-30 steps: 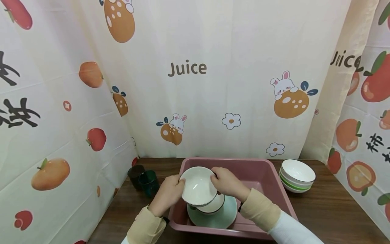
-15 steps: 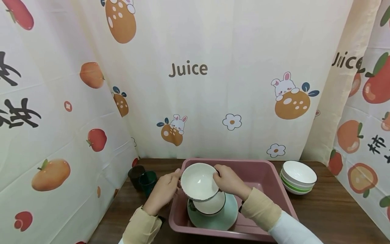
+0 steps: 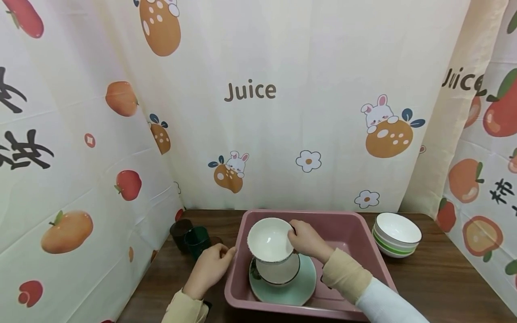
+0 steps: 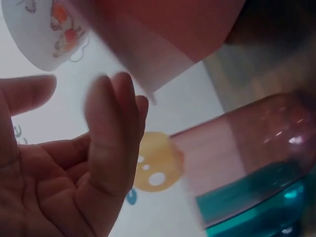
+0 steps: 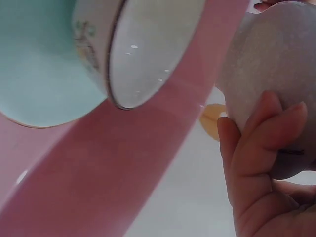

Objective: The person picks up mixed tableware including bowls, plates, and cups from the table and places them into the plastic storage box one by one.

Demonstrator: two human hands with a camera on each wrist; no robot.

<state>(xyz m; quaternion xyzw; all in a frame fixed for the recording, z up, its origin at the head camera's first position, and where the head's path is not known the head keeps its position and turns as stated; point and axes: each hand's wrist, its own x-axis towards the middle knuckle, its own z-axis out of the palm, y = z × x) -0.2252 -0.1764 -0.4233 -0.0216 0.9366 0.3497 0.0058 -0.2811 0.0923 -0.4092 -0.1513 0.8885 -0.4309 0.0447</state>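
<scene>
My right hand point(image 3: 308, 242) grips a white bowl point(image 3: 268, 240) by its right side, fingers on the outside in the right wrist view. This bowl is tilted, its inside facing me, above a second white bowl point(image 3: 282, 272) with a dark rim. That lower bowl stands on a pale green plate point(image 3: 284, 297) inside the pink basin point(image 3: 319, 219). My left hand point(image 3: 210, 268) holds nothing and is beside the basin's left edge. In the left wrist view its fingers point(image 4: 111, 138) are loosely bent, apart from the held bowl's flower-patterned outside point(image 4: 47, 34).
Left of the basin stand a dark cup point(image 3: 179, 232) and a teal see-through cup point(image 3: 198, 242). A pinkish see-through cup point(image 4: 237, 143) shows in the left wrist view. Several stacked bowls point(image 3: 397, 229) stand right of the basin. A fruit-print curtain point(image 3: 266, 134) hangs behind the table.
Both hands held the bowl a second ago. My left hand has let go and moved left and down; the right hand keeps the bowl, which has shifted slightly right.
</scene>
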